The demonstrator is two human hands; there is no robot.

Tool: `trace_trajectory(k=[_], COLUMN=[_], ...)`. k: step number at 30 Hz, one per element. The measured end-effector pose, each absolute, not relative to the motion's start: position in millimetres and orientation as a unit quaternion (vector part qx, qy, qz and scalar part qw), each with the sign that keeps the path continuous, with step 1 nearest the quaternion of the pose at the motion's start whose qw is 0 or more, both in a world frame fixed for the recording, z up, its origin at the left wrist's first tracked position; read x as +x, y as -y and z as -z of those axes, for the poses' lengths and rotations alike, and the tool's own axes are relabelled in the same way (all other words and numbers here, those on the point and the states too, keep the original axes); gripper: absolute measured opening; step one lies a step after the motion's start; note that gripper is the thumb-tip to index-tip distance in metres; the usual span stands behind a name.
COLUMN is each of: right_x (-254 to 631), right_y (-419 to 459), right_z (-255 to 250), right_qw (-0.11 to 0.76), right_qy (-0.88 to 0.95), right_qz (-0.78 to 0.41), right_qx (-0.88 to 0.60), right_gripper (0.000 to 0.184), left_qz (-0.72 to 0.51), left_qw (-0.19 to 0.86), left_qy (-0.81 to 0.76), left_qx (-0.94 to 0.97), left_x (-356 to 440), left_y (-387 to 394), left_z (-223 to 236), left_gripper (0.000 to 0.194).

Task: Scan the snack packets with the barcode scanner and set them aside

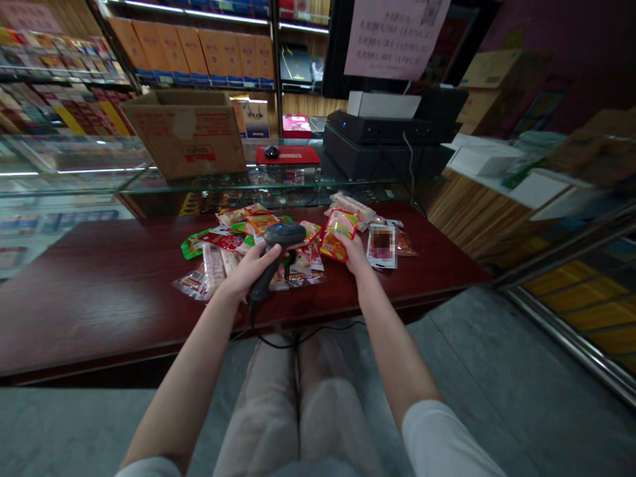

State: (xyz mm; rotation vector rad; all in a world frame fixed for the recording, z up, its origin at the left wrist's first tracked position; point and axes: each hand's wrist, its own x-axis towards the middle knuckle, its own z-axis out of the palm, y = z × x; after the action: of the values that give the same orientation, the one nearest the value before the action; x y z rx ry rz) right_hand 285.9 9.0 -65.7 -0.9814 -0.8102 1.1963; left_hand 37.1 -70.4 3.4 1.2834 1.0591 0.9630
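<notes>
My left hand [256,265] is wrapped round the handle of a dark grey barcode scanner [284,233], its head tilted to the right above a heap of snack packets [213,262]. A black cable runs down from the handle. In my right hand [350,250] is a red-edged snack packet [338,233] with orange contents, gripped at its lower right side. Just right of that hand lies a white-edged packet [382,246] with a blurred front. Behind the held packet rests a longer pale packet [355,207].
The dark red wooden desk [109,285] carries the packets. On the glass counter behind stand a cardboard box [191,136], a mouse [271,152] on a red pad, and black till equipment [387,152]. The scanner cable hangs past the desk's front edge.
</notes>
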Motion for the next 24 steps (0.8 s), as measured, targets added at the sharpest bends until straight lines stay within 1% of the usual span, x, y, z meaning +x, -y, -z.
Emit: trace_trajectory(k=[3,9,14,18,21,24], right_x=[291.5,287.1,285.6,283.1,289.5,313.7], right_y=[-13.3,-13.4,-11.0,-9.7,-6.6,1.0], right_z=[66.7,68.0,66.3,68.3,69.5,64.8], right_qw=[0.684,0.698,0.679,0.679,0.661,0.606], right_qy=[0.343,0.335,0.335,0.355,0.404,0.479], right_qz=[-0.481,-0.464,-0.475,-0.455,-0.416,-0.329], right_qx=[-0.428,-0.430,-0.449,-0.454,-0.476,-0.544], right_gripper=[0.032,0.035,0.032,0.035,0.040,0.043], left_qz=[-0.392,-0.361,-0.358,-0.356,-0.352,-0.354], left_qw=[0.585,0.589,0.588,0.591,0.593,0.598], left_qy=[-0.436,-0.409,-0.399,-0.405,-0.414,-0.415], left_qx=[0.560,0.596,0.605,0.599,0.594,0.588], left_x=[38.2,40.0,40.7,42.3,41.3,38.2], left_y=[74.2,77.4,78.9,80.6,79.9,78.4], left_z=[-1.4,0.8,-0.5,-1.1,1.5,4.9], left_gripper=[0.074,0.068,0.066,0.068,0.070,0.069])
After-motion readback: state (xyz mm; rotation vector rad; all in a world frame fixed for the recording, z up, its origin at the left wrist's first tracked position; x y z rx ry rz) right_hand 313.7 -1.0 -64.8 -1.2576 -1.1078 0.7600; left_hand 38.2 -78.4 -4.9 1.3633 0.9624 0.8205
